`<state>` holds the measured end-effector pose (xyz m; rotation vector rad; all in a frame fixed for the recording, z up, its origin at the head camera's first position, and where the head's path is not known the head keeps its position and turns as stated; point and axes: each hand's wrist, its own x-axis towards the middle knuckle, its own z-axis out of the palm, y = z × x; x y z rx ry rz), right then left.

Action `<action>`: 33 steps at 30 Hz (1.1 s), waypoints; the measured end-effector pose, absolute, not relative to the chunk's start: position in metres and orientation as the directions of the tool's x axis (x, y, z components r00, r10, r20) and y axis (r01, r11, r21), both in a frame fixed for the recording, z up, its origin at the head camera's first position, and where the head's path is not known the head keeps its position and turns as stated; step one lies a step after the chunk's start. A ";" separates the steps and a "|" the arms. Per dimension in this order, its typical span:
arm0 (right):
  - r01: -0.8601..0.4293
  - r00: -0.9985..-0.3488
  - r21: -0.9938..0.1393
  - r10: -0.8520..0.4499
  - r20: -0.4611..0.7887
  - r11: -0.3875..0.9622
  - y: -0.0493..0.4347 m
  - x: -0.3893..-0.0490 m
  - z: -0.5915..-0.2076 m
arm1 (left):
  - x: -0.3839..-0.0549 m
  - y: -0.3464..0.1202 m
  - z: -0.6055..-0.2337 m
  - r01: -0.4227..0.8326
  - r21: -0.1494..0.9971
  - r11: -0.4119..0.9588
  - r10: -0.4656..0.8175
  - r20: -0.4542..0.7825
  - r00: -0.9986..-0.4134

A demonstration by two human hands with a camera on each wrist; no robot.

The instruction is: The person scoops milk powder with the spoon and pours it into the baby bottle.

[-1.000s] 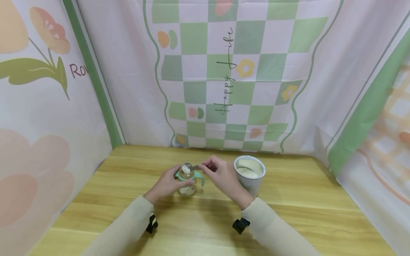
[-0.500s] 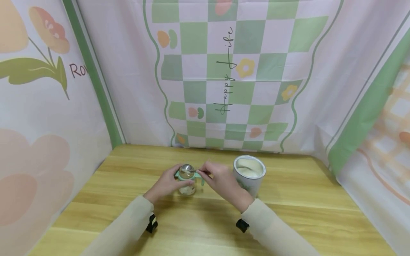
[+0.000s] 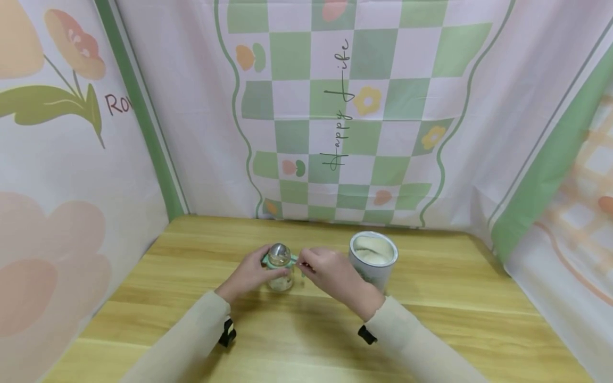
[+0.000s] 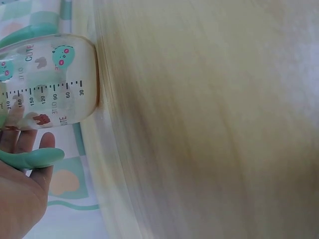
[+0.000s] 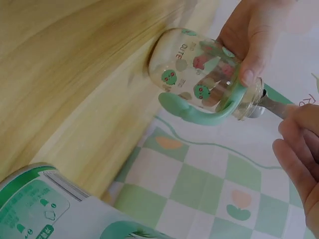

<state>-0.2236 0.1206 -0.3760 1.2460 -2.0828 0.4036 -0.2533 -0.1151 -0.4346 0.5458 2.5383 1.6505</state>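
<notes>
A clear baby bottle (image 3: pixel 280 281) with green side handles, printed cartoons and a measuring scale stands on the table. My left hand (image 3: pixel 254 274) holds it round the neck and shoulder, thumb across the front. In the right wrist view my right hand (image 5: pixel 304 144) pinches the handle of a metal spoon (image 5: pixel 273 106). The spoon's bowl is turned over at the bottle's mouth, its rounded back facing up in the head view. Some pale powder lies inside the bottle. Close to the right hand stands an open can of milk powder (image 3: pixel 373 260).
The wooden table (image 3: pixel 297 340) reaches back to a wall curtain (image 3: pixel 330 133) with green and white checks. In the right wrist view the can's green printed side (image 5: pixel 30 199) shows at lower left.
My right hand has turned the spoon over at the bottle's mouth; the white powder seen in its bowl earlier no longer shows. My left hand and the can have stayed put.
</notes>
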 end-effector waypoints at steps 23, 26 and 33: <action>-0.845 -0.323 0.076 -0.617 0.718 0.530 0.118 -0.219 -0.379 | -0.236 -0.110 -0.413 0.256 0.905 0.340 0.322 0.144 -0.936; -0.846 -0.320 0.074 -0.615 0.720 0.527 0.118 -0.219 -0.379 | -0.246 -0.112 -0.427 0.253 0.904 0.345 0.316 0.142 -0.938; -0.846 -0.364 0.021 -0.605 0.708 0.533 0.120 -0.221 -0.379 | -0.249 -0.113 -0.430 0.252 0.906 0.339 0.326 0.138 -0.935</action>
